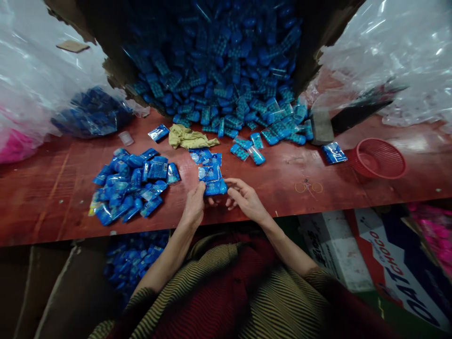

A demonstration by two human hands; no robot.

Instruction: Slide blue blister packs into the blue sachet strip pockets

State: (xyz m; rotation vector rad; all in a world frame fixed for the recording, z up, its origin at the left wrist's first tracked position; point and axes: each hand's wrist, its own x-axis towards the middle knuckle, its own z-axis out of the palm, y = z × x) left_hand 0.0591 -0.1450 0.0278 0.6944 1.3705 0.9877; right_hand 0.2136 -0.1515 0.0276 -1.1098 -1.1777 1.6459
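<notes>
My left hand [195,203] closes on the left end of a small blue bottle in a printed sleeve [213,188], near the table's front edge. At its right end, where a rounded blue part shows, my right hand [246,199] pinches it with thumb and fingers. Just beyond lie flat blue printed sleeves [209,173], partly overlapping. To the left is a pile of blue sleeved bottles [132,183]. Several clear bottles of turquoise balls with blue caps [247,148] lie loose on the right.
A torn-edged carton [120,61] spills many ball-filled bottles onto the red table [268,193]. A yellow cloth [190,137] lies before it. On the right are a red plastic basket [379,160] and a blue packet [334,153]. A bag of blue packs [93,113] stands left.
</notes>
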